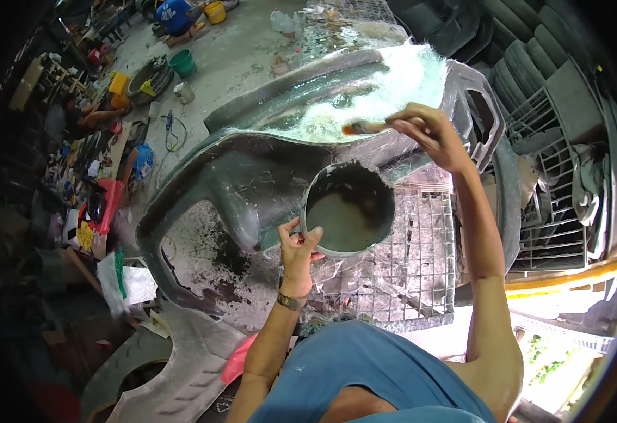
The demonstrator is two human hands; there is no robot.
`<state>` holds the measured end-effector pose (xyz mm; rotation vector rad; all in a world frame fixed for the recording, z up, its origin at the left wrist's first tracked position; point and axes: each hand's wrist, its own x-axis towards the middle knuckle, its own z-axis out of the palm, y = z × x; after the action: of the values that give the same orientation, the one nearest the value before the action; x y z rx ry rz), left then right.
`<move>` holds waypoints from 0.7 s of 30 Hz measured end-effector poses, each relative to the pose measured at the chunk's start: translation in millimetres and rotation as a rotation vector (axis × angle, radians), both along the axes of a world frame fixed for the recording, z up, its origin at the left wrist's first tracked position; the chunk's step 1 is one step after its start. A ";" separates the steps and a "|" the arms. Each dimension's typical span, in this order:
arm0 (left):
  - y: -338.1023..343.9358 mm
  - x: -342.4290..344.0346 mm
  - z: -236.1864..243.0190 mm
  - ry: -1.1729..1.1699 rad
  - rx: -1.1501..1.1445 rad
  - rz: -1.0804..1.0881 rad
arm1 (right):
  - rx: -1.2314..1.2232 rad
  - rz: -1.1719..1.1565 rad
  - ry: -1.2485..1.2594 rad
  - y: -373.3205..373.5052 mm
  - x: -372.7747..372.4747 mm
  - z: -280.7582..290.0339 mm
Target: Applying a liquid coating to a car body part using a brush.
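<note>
My left hand (298, 248) grips the near left rim of a round pot (350, 249) with a dark, stained inside and cloudy liquid at its bottom. In my right hand (424, 134) is a paintbrush (361, 128), its bristles low against wet, whitish fibreglass matting (407, 81). The matting lies over a large dark moulded shell (266, 169), looking like a vehicle body part, and loose fibres stick out at its far edge. Tipped toward me, the pot is just on my side of the shell.
Under the shell is a wire grid (421, 261). A metal rack (548, 183) with stacked dark parts stands at the right. Farther off are a green bucket (183, 63), a yellow bucket (215, 12) and a crouching person in a blue shirt (174, 15). A grey panel (188, 359) lies at the lower left.
</note>
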<state>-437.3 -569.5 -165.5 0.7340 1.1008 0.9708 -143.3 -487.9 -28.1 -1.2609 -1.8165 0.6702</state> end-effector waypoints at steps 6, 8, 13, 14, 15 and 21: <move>4.6 14.0 2.2 -0.014 0.022 -0.041 | -0.009 0.175 -0.390 -59.2 -8.7 -23.4; 6.6 16.9 4.6 -0.026 0.020 -0.058 | -0.073 0.156 -0.474 -61.1 -13.9 -46.9; 10.7 16.9 0.4 -0.063 -0.007 -0.015 | -0.365 -0.022 0.064 -39.7 5.6 -34.9; 10.7 16.3 0.7 -0.061 -0.011 -0.011 | -0.337 -0.033 0.140 -34.9 9.5 -20.5; 10.9 15.0 0.6 -0.062 -0.009 -0.003 | -0.296 -0.042 0.191 -24.9 14.0 -12.5; 6.4 9.5 6.0 -0.021 0.035 -0.043 | 0.040 -0.045 0.137 68.7 -4.1 -19.7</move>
<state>-427.8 -563.1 -159.6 0.7720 1.0477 0.9611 -147.4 -419.2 -47.9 -1.1965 -1.6771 0.6750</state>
